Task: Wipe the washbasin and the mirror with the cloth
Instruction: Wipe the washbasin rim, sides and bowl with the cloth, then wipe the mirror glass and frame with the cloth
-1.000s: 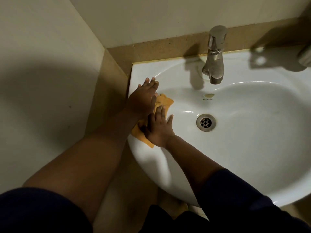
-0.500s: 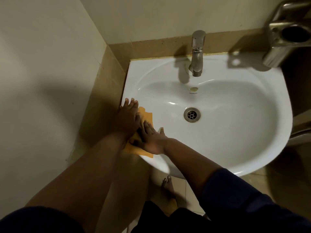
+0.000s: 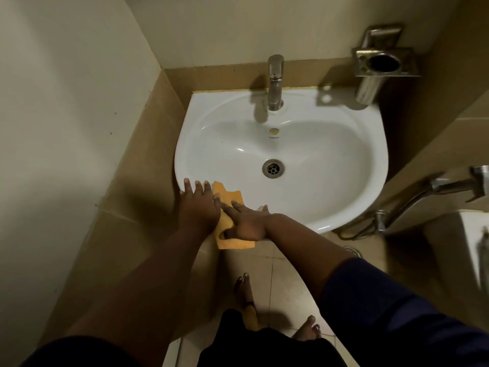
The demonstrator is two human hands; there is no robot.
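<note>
A white washbasin [image 3: 344,144] hangs on the tiled wall, with a chrome tap [image 3: 275,83] at its back and a drain [image 3: 273,168] in the bowl. An orange cloth [image 3: 229,197] lies draped over the basin's front left rim, its lower end hanging off the edge. My left hand [image 3: 199,205] lies flat on the rim and the cloth's left side, fingers straight. My right hand [image 3: 244,221] presses flat on the cloth beside it, fingers spread. No mirror is in view.
A steel holder [image 3: 383,62] is fixed to the wall at the back right. A spray hose and fitting [image 3: 434,186] hang at the right, above a white fixture [image 3: 473,242]. The left wall stands close to the basin. My bare feet [image 3: 246,292] are on the tiled floor below.
Both hands have slid the cloth along the left rim toward the basin's front edge. The camera has pulled back, so more of the basin, wall and floor shows.
</note>
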